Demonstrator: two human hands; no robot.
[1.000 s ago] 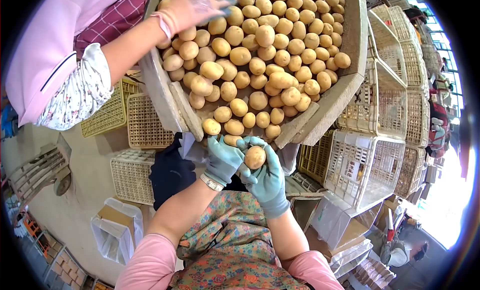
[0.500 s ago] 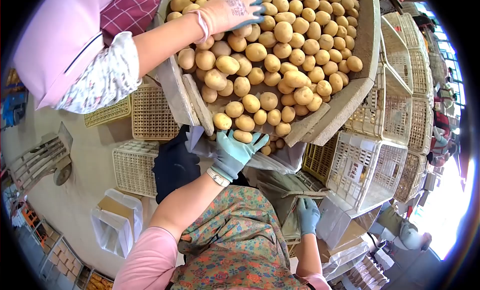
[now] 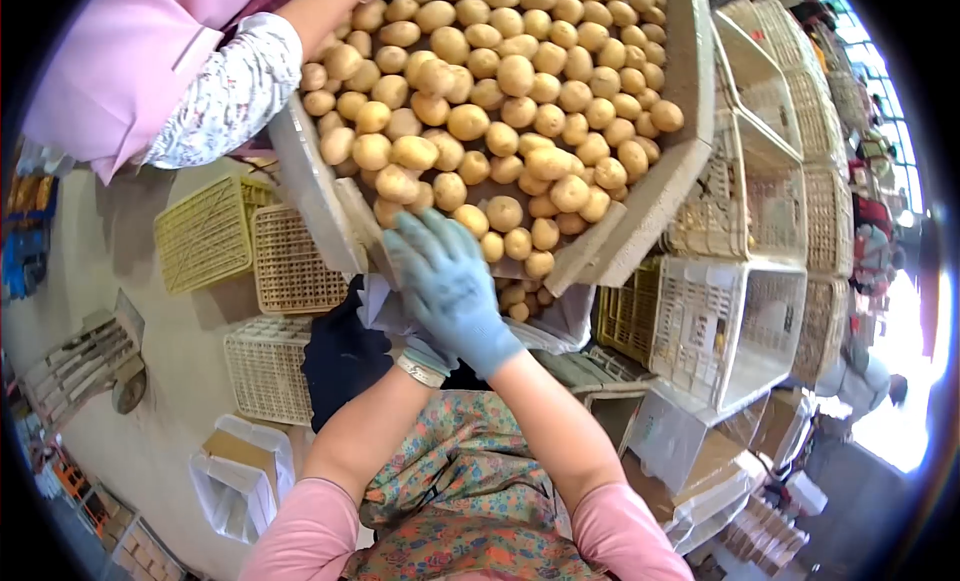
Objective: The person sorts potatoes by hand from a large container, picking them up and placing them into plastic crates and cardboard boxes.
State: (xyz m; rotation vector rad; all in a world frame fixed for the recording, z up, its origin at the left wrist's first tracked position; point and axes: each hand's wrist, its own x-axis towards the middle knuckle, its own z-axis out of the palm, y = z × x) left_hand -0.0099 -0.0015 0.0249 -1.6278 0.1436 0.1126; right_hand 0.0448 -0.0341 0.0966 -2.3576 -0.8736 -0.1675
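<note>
My right hand [image 3: 452,291], in a blue glove, reaches over the mouth of a wooden sorting tray [image 3: 683,171] heaped with potatoes [image 3: 515,76]. Its fingers are stretched out, and the fingertips touch or nearly touch potatoes at the front edge. Beneath it lies my left hand [image 3: 432,355], also gloved; only part of it near the wrist shows, and its fingers are hidden. Just below the tray's mouth, a few potatoes [image 3: 516,300] sit inside a container with a pale plastic liner [image 3: 568,326].
A co-worker's sleeve [image 3: 225,91] and arm extend over the tray's left side. Stacked plastic crates [image 3: 695,321] line the right. To the left are a yellow crate [image 3: 205,236], a beige crate [image 3: 270,366], a lined box [image 3: 240,481] and a wooden trolley [image 3: 85,356].
My right hand has come from the lower right up to the tray's mouth, over my left hand. The co-worker's hand has moved up out of view. Potatoes at the front edge have shifted.
</note>
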